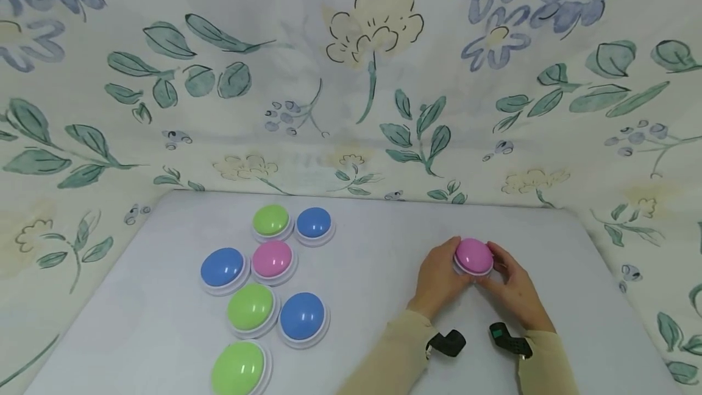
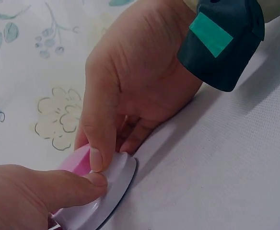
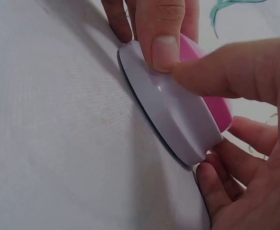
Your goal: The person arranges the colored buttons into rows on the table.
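Note:
A push button with a pink dome point(image 1: 474, 255) and a white round base point(image 3: 166, 112) is between both hands on the right part of the table. My left hand point(image 1: 440, 278) holds it from the left side, thumb on the near side of the base. From the right, my right hand point(image 1: 515, 290) grips the same button with curled fingers. Both thumbs meet at the base's near side, as the left wrist view shows with the right thumb point(image 2: 97, 155) beside the left thumb point(image 2: 77, 189). The base's dark underside edge lies close against the white table surface.
Several other buttons stand in a cluster on the table's left: green point(image 1: 270, 220), blue point(image 1: 314, 222), pink point(image 1: 272, 259) and more green and blue ones nearer me. A flowered cloth point(image 1: 351, 78) rises behind the white table point(image 1: 378, 249). Each wrist carries a dark camera mount point(image 1: 450, 342).

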The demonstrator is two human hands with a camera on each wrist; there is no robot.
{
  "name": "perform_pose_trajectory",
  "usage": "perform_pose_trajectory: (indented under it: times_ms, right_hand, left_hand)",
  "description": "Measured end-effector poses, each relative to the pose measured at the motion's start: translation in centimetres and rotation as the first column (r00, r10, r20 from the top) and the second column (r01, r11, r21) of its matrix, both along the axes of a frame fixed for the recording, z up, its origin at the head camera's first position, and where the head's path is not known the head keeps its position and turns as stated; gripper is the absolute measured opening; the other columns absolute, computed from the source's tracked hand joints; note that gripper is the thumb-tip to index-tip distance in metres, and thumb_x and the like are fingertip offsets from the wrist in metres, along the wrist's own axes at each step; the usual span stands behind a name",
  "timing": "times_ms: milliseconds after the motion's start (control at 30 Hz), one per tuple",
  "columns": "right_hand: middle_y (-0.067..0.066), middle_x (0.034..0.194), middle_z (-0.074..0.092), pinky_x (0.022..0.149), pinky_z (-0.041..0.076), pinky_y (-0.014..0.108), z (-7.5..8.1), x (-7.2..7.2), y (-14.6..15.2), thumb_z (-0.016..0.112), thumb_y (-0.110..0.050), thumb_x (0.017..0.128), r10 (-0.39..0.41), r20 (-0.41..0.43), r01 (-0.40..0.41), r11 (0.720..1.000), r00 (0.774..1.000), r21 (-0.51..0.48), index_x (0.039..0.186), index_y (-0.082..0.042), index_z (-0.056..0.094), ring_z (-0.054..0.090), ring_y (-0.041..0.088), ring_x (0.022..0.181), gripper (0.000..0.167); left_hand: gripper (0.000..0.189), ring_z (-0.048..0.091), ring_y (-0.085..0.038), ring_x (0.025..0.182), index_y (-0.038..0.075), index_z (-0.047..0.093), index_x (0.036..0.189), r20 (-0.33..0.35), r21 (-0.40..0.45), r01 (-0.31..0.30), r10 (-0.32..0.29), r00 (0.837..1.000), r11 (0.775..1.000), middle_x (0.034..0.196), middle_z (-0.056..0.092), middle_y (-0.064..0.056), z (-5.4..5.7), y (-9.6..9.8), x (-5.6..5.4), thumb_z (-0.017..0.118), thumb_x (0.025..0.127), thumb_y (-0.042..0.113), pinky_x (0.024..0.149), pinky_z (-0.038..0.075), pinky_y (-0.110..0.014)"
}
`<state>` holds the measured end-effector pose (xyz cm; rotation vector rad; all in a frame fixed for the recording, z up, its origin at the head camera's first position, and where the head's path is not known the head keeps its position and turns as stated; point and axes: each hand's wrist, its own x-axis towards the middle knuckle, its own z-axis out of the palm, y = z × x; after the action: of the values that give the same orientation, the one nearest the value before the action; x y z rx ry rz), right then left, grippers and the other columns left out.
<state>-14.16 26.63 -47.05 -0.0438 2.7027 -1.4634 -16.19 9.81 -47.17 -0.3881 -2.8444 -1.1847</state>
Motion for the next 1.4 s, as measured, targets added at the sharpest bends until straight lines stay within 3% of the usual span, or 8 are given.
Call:
perform_pose_trajectory:
  times_ms: [267,400,533,633,933,1167,1367,1400]
  right_hand:
    - [0.03,0.156,0.03,0.112,0.032,0.066,-0.2,0.4,-0.1,0.072,-0.014,0.092,-0.029,0.01,0.029,1.0,1.0,-0.006,0.157,-0.001,0.025,0.037,0.053,0.137,0.081]
    - [0.03,0.156,0.028,0.114,0.033,0.062,-0.1,0.5,-0.3,0.068,-0.006,0.092,-0.077,-0.046,0.075,0.996,0.996,-0.042,0.156,-0.001,0.028,0.034,0.051,0.139,0.076]
    - [0.025,0.155,0.034,0.117,0.035,0.032,0.2,0.6,-0.5,0.067,-0.001,0.092,-0.134,-0.14,0.126,0.99,0.981,-0.067,0.153,0.0,0.035,0.034,0.041,0.139,0.069]
    - [0.022,0.155,0.038,0.107,0.034,0.012,0.5,0.7,-0.8,0.066,-0.001,0.093,-0.16,-0.19,0.148,0.986,0.969,-0.077,0.151,-0.001,0.039,0.035,0.037,0.137,0.065]
    - [0.02,0.152,0.044,0.101,0.029,0.002,0.9,0.9,-2.5,0.065,0.006,0.091,-0.143,-0.321,0.115,0.988,0.936,-0.104,0.144,0.001,0.048,0.036,0.032,0.139,0.056]
    - [0.018,0.151,0.045,0.102,0.029,0.003,1.7,1.2,-4.8,0.066,0.005,0.092,-0.085,-0.375,0.067,0.996,0.923,-0.059,0.142,-0.001,0.051,0.036,0.036,0.14,0.053]
    - [0.015,0.153,0.042,0.108,0.042,0.051,2.1,1.6,-6.6,0.065,0.0,0.093,-0.078,-0.331,0.052,0.995,0.94,-0.085,0.142,-0.006,0.051,0.042,0.037,0.134,0.051]
    - [0.015,0.153,0.042,0.11,0.041,0.049,2.0,1.6,-6.9,0.066,0.0,0.093,-0.075,-0.331,0.047,0.995,0.941,-0.091,0.142,-0.007,0.052,0.042,0.036,0.134,0.052]
  left_hand:
    - [0.072,0.051,-0.02,0.134,0.008,0.053,0.145,0.024,0.025,-0.014,0.014,1.0,1.0,0.146,0.055,-0.006,0.4,-0.6,0.6,0.085,0.082,0.021,0.112,0.042,-0.033]
    - [0.07,0.051,-0.022,0.134,0.007,0.053,0.144,0.024,0.025,-0.037,0.036,0.999,0.999,0.145,0.055,-0.008,0.8,-1.0,0.8,0.083,0.081,0.016,0.112,0.042,-0.033]
    - [0.07,0.051,-0.024,0.134,0.007,0.053,0.144,0.014,0.03,-0.039,0.039,0.999,0.999,0.146,0.055,-0.009,1.3,-1.6,0.9,0.082,0.081,0.015,0.112,0.042,-0.034]
    - [0.07,0.05,-0.025,0.135,0.006,0.052,0.145,-0.002,0.036,-0.036,0.036,0.999,0.999,0.147,0.054,-0.01,1.8,-2.2,0.8,0.082,0.082,0.015,0.113,0.042,-0.036]
    - [0.071,0.047,-0.028,0.138,0.004,0.048,0.148,-0.001,0.07,-0.055,0.056,0.998,0.996,0.15,0.05,-0.012,3.4,-5.8,1.1,0.079,0.085,0.012,0.114,0.04,-0.042]
    - [0.071,0.048,-0.031,0.137,0.002,0.049,0.147,-0.045,0.035,-0.065,0.067,0.997,0.997,0.149,0.051,-0.014,4.9,-8.9,1.9,0.08,0.084,0.011,0.112,0.042,-0.046]
    - [0.071,0.047,-0.032,0.137,0.003,0.048,0.147,-0.049,-0.002,-0.085,0.085,0.995,0.996,0.15,0.05,-0.013,6.1,-11.1,2.3,0.08,0.084,0.012,0.112,0.042,-0.047]
    - [0.071,0.047,-0.032,0.137,0.003,0.048,0.147,-0.053,-0.002,-0.084,0.083,0.995,0.996,0.15,0.05,-0.014,6.4,-11.5,2.4,0.08,0.084,0.012,0.112,0.042,-0.047]
